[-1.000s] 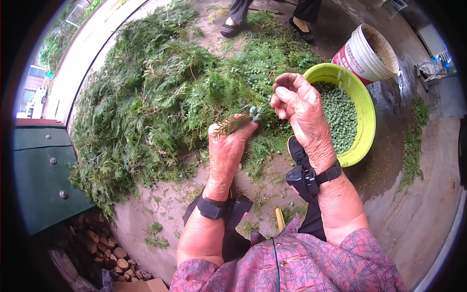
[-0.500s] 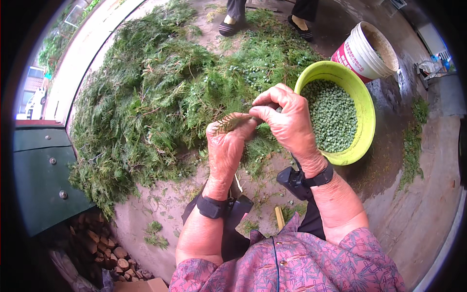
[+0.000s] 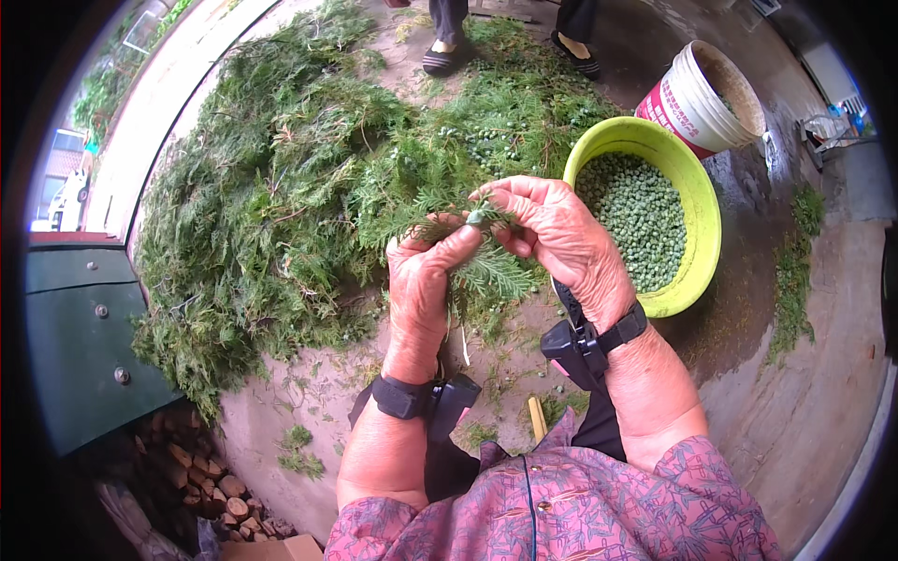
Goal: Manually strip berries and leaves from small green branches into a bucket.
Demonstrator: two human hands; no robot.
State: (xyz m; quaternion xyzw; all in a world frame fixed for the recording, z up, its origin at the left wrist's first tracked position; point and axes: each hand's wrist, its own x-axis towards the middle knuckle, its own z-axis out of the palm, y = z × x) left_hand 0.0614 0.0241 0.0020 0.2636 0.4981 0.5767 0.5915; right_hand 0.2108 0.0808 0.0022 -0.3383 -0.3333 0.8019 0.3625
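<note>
Between thumb and fingers, my left hand (image 3: 417, 280) grips a flat, feathery green conifer sprig (image 3: 494, 271). My right hand (image 3: 571, 238) has its thumb and fingertips closed at the top of the same sprig, beside a small pale-green cone (image 3: 475, 218); the fingers partly cover what they pinch. Both hands meet above the near edge of a broad heap of cut conifer branches (image 3: 281, 178). Just right of my right hand stands a yellow-green bucket (image 3: 708, 215), holding a mass of small round green cones (image 3: 636, 229).
Behind the bucket, a white bucket with a red label (image 3: 681, 107) leans. Another person's shoes (image 3: 440, 61) are at the heap's far side. At left are a dark green panel (image 3: 79, 327) and chopped firewood (image 3: 210, 481). A yellowish stick (image 3: 537, 418) lies near my lap.
My right hand has dropped slightly and turned, its fingers now at the sprig's top. The sprig has swung into fuller view, showing a pale-green cone. The other person's feet have barely moved.
</note>
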